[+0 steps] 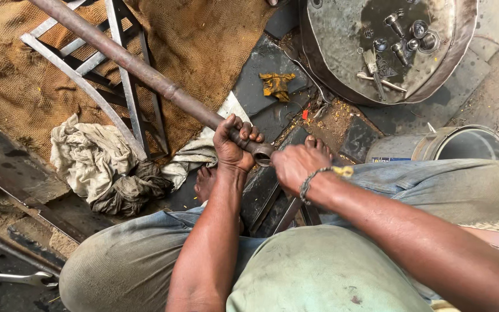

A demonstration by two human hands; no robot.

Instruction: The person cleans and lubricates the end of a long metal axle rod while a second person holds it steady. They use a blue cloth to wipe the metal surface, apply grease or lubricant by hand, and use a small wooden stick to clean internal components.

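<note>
A long rusty steel pipe [140, 70] runs from the upper left down to the middle of the view. My left hand [233, 144] is wrapped around the pipe close to its open lower end [264, 156]. My right hand [295, 166], with a braided thread band on the wrist, sits right beside that open end; its fingers are turned down and hidden, so what they hold cannot be seen. Both hands are above my bare feet [206, 182] and my knees.
A metal angle frame [123, 86] lies on burlap sacking [203, 40]. Dirty rags [96, 164] lie left. A round metal tray [451, 58] holds bolts and sockets [402, 40]. A tin can [460, 144] lies at right; wrenches [15, 278] lie bottom left.
</note>
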